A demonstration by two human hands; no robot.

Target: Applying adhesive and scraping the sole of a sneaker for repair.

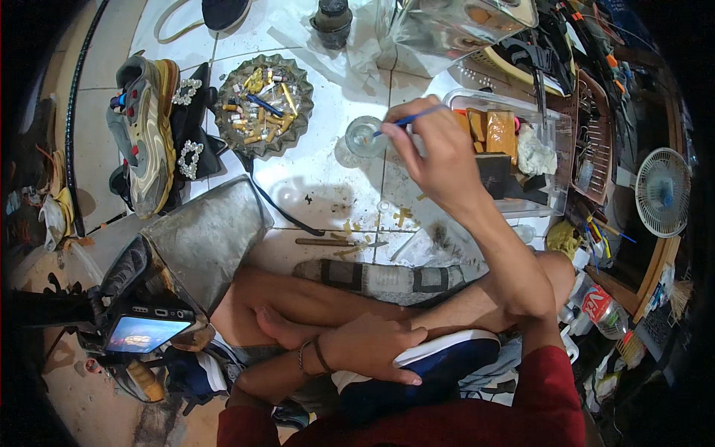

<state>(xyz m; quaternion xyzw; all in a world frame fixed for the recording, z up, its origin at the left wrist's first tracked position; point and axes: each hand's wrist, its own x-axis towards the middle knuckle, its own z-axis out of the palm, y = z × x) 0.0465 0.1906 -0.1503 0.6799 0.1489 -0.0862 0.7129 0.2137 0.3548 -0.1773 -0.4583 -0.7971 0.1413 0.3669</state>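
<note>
My right hand [438, 153] pinches a slim blue brush [413, 117] between thumb and fingers. The brush's lower end reaches over the rim of a small clear glass jar [365, 137] on the tiled floor; its tip is hard to make out. In my lap lies a navy shoe [447, 363] with a white sole edge. My left hand [372, 350] grips this shoe, thumb along the white edge and fingers over the dark upper. Part of the shoe is hidden under that hand.
A scalloped ashtray [302, 123] full of cigarette butts stands left of the jar. Beyond my right hand sits a clear plastic box [555, 190] with tan blocks. A grey sneaker [145, 141], a phone [149, 330], a knife [324, 242] and a small fan [663, 192] lie around.
</note>
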